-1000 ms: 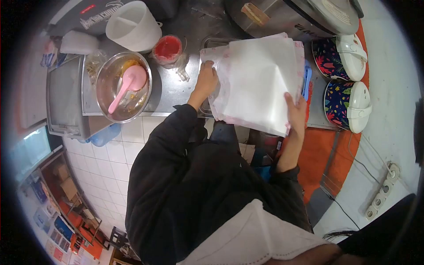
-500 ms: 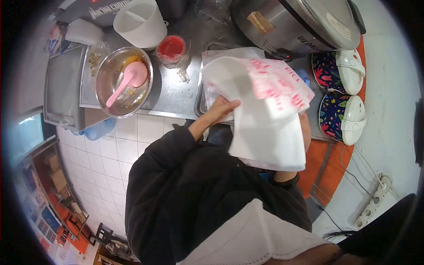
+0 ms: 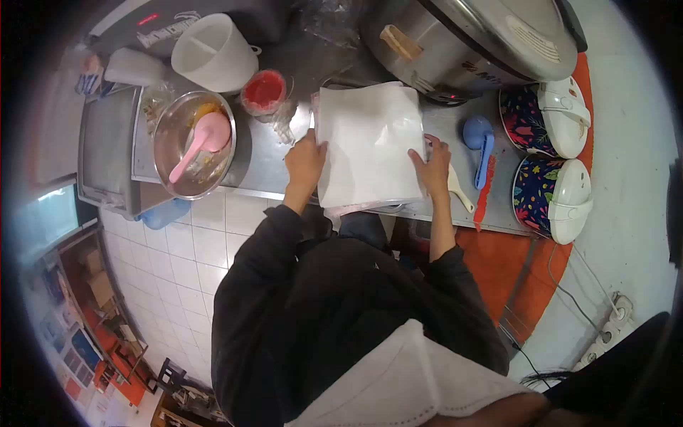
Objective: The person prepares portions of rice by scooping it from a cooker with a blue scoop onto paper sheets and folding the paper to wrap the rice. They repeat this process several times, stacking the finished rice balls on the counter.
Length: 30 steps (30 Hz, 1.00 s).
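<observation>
A stack of food wrapping paper [image 3: 370,146] lies on the steel counter in front of me, its plain white side up. Red print shows at the lower layers' edges. At the stack's left edge, my left hand [image 3: 304,165] is closed on it, thumb over the top. My right hand [image 3: 434,169] grips the opposite edge with the thumb on the paper and the other fingers curled outside. A cream-coloured handle [image 3: 460,191] pokes out just beyond my right hand; what it belongs to is hidden. To its right lies a blue scoop [image 3: 479,139].
A large rice cooker [image 3: 462,53] stands behind the stack, and two patterned pots [image 3: 551,198] stand at right. On the left are a steel bowl [image 3: 162,139] with a pink ladle [image 3: 210,135], a red-filled container [image 3: 263,91] and a white tub [image 3: 213,53].
The lifted sheets with red print now lie flat, white side up, on the stack. My right hand has come from beneath them to the right edge; my left moved left.
</observation>
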Available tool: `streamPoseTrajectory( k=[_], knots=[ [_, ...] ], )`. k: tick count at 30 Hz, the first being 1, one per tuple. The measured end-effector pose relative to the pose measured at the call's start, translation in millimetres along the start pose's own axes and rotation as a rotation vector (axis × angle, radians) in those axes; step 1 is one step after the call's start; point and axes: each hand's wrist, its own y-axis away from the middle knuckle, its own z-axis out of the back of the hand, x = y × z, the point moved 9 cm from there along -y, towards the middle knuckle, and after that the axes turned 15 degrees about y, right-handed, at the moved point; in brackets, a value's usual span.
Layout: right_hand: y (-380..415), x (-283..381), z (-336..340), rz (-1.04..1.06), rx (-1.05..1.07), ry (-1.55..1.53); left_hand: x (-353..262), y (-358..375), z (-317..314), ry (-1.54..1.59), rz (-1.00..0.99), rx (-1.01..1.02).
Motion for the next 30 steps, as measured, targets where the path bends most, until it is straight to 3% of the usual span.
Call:
streamPoseTrajectory(
  k=[2, 3, 5, 6, 9, 13, 15, 17, 18, 19, 20, 21, 23, 24, 25, 28, 30],
  knots=[
    [3.4, -16.9, -32.0, -0.051, 0.075, -0.092, -11.1, -1.3, 16.1, -0.209, -0.106, -0.170],
    [7.5, -23.3, -48.3, -0.093, 0.156, -0.186, -7.0, -4.2, 11.6, -0.208, -0.111, -0.163],
    [12.1, -9.5, -35.4, -0.137, 0.166, -0.086, 16.0, -14.2, 9.7, -0.003, -0.059, -0.283],
    [13.2, -3.7, -30.8, -0.142, 0.174, -0.033, 12.1, -20.6, 7.0, -0.019, -0.173, -0.280],
    [13.7, 12.3, -19.1, -0.125, 0.191, 0.029, -12.7, -23.8, 21.1, 0.157, -0.176, -0.346],
    [31.7, -0.2, -27.3, -0.186, 0.094, -0.419, -14.9, -32.5, 20.6, 0.240, -0.241, -0.328],
    [45.8, -10.7, -48.5, -0.268, 0.085, -0.581, -5.5, -41.2, 30.3, 0.121, -0.141, -0.449],
    [61.8, -21.1, -60.9, -0.243, -0.157, -0.341, -24.0, -49.4, 38.6, 0.138, -0.188, -0.438],
    [56.2, -3.6, -38.8, -0.251, 0.008, -0.440, -19.6, -62.0, 34.2, 0.165, -0.240, -0.391],
    [52.4, -3.7, -23.3, -0.262, 0.003, -0.432, -18.0, -70.2, 31.3, 0.194, -0.292, -0.349],
    [48.9, -6.7, -23.1, -0.308, 0.108, -0.478, -41.5, -60.1, 36.8, -0.082, -0.508, -0.452],
    [49.8, -12.6, -27.4, -0.361, 0.210, -0.524, -38.3, -56.4, 36.0, -0.069, -0.521, -0.443],
    [51.6, -54.7, -28.8, -0.435, 0.140, -0.518, -4.8, -62.6, 6.6, -0.061, -0.222, -0.147],
    [46.6, -63.1, -3.3, -0.250, 0.001, -0.148, 7.3, -59.0, -4.1, -0.015, -0.067, -0.064],
    [46.9, -64.0, 15.4, -0.059, -0.123, 0.223, 5.0, -52.5, -11.1, -0.012, -0.081, -0.047],
    [54.2, -111.1, 13.6, 0.034, -0.107, 0.368, -9.7, -34.1, -7.5, 0.002, -0.168, -0.162],
    [53.7, -140.0, -0.5, 0.064, 0.141, 0.276, -14.9, -22.6, -17.2, 0.044, -0.097, -0.134]
  ],
)
